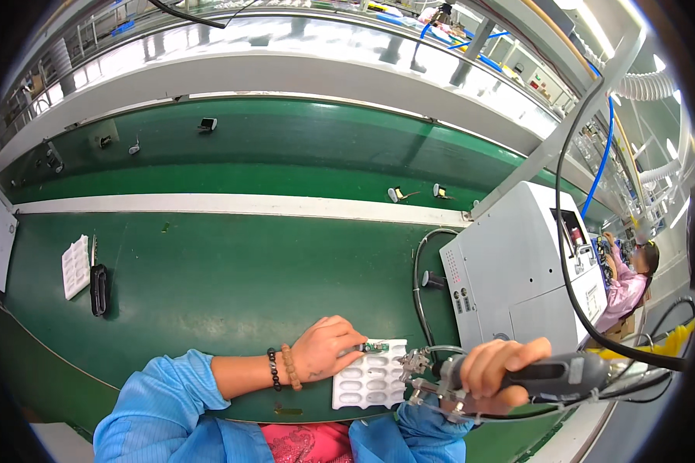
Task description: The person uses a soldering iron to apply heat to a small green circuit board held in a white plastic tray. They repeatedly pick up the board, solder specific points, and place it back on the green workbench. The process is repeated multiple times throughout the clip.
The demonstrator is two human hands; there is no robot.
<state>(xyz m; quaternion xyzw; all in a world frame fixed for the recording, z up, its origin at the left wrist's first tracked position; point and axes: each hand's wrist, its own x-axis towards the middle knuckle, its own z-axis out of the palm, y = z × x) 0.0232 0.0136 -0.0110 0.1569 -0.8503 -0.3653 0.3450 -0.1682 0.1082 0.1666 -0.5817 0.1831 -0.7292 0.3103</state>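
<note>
My left hand [328, 349], with beaded bracelets at the wrist, pinches a small part with a green circuit board [374, 347]. The part is at the far edge of a white moulded tray [351, 395] with rows of oval hollows. My right hand [502, 373] wraps round a dark grey power screwdriver [567, 376] lying sideways. Its metal nose [418, 369] points left, close to the tray's right edge and the small part. Whether the tip touches the part cannot be made out.
Right of the tray stands a grey machine box [502, 270] with a black hose [417, 282]. A second white tray [76, 266] and a black case [99, 289] lie at left. Small parts [396, 194] sit on the green belt [286, 139]. A co-worker in pink [625, 289] is at far right.
</note>
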